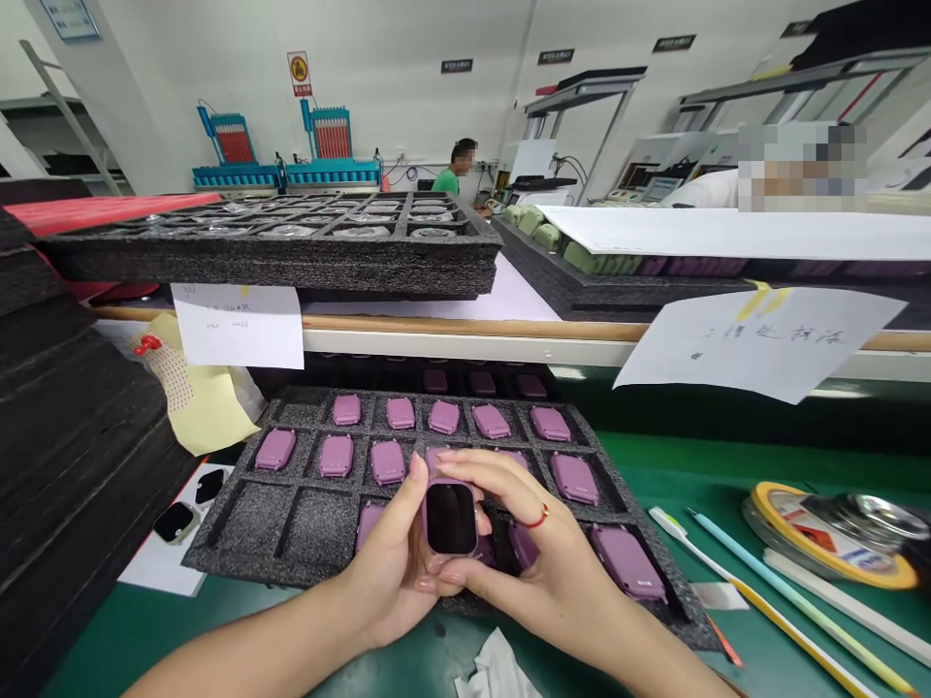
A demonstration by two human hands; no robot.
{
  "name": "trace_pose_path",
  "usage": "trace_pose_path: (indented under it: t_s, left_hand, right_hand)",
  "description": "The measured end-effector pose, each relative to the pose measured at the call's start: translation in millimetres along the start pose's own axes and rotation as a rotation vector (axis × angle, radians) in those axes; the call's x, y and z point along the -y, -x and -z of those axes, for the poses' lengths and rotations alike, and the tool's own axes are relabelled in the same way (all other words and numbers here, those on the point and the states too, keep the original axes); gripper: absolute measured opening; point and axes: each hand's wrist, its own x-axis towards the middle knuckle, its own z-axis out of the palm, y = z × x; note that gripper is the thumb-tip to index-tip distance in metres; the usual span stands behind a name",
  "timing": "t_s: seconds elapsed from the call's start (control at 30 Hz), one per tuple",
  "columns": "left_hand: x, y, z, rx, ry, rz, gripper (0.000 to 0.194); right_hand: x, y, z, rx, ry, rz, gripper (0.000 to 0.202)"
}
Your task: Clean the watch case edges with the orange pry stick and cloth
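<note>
Purple-framed watch piece (449, 520) sits just below the centre of the frame, its glossy black face a square with softly rounded corners, tilted up toward the camera. The left hand (389, 572) grips it along the left edge, thumb upright against the frame and fingers curled beneath. The right hand (560, 572) closes on it from the other side, thumb at the lower edge and forefinger arched over the top; a thin red ring (539, 517) circles one finger.

Behind and beneath the hands, across the middle of the frame, lies a black foam tray (218, 531), grainy and speckled, divided into square pockets. Matte purple cases (573, 478), rounded blocks with small lugs at their corners, rest in many of them.

At the lower left, two dark-faced watch pieces (176, 523) lie on white paper (164, 574). Crumpled white tissue (498, 669) lies at the bottom centre on the smooth green bench top (676, 465). To the right are a slim toothbrush (734, 582), a pale blue stick (782, 572) and a round tape roll (775, 504) with a yellow rim.

Across the upper left, a thick foam tray (291, 264) on a wood-edged shelf (436, 330) holds plastic-wrapped pieces. A co-worker in green (446, 181) shows at the top centre.
</note>
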Motion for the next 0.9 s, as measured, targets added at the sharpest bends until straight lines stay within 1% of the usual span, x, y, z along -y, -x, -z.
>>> trace_pose_path:
  t_s: [0.17,0.23,0.27,0.33,0.37,0.4,0.43,0.47,0.5,0.57,0.63,0.73,0.9]
  left_hand:
    - [-1.2,0.2,-1.2,-0.001,0.026,-0.004,0.059]
    - [-1.2,0.8,-1.0,0.014,0.031,-0.006,0.058]
    - [-1.1,1.1,-0.6,0.028,0.036,-0.008,0.057]
    - [-1.1,1.0,0.4,0.065,0.051,-0.013,0.054]
    - [-1.1,0.8,1.0,0.085,0.058,-0.012,0.053]
    - [-1.1,0.4,1.5,0.101,0.063,-0.011,0.052]
    - [-1.0,0.0,2.0,0.111,0.067,-0.009,0.053]
    - [-1.0,-0.3,2.3,0.114,0.071,-0.009,0.053]
    - [-0.9,-0.6,2.4,0.112,0.073,-0.010,0.055]
    - [-0.6,-0.6,2.2,0.109,0.077,-0.013,0.056]
    - [-0.3,0.0,1.7,0.105,0.079,-0.008,0.056]
    - [0.0,1.2,0.9,0.074,0.076,-0.009,0.053]
    - [-0.8,1.0,0.5,0.029,0.050,-0.013,0.057]
  right_hand:
    - [-1.4,1.0,-2.4,0.016,0.030,0.004,0.063]
    - [-1.7,2.4,-2.8,-0.006,0.047,0.016,0.069]
    - [-1.7,3.5,-2.1,-0.054,0.043,0.031,0.072]
    - [-1.1,6.7,1.8,-0.241,0.034,0.095,0.073]
    - [-0.5,8.4,4.8,-0.341,0.044,0.146,0.069]
    - [0.4,10.0,8.4,-0.414,0.071,0.207,0.063]
    - [1.5,11.2,12.0,-0.442,0.117,0.265,0.055]
    - [2.8,12.0,15.4,-0.421,0.177,0.306,0.047]
    - [4.1,12.4,18.2,-0.365,0.233,0.330,0.039]
    - [6.3,12.2,21.3,-0.208,0.292,0.352,0.028]
    - [7.0,11.7,21.2,-0.099,0.297,0.384,0.027]
    - [5.2,12.1,18.8,-0.062,0.277,0.451,0.031]
    - [3.6,12.7,17.8,-0.027,0.273,0.431,0.031]
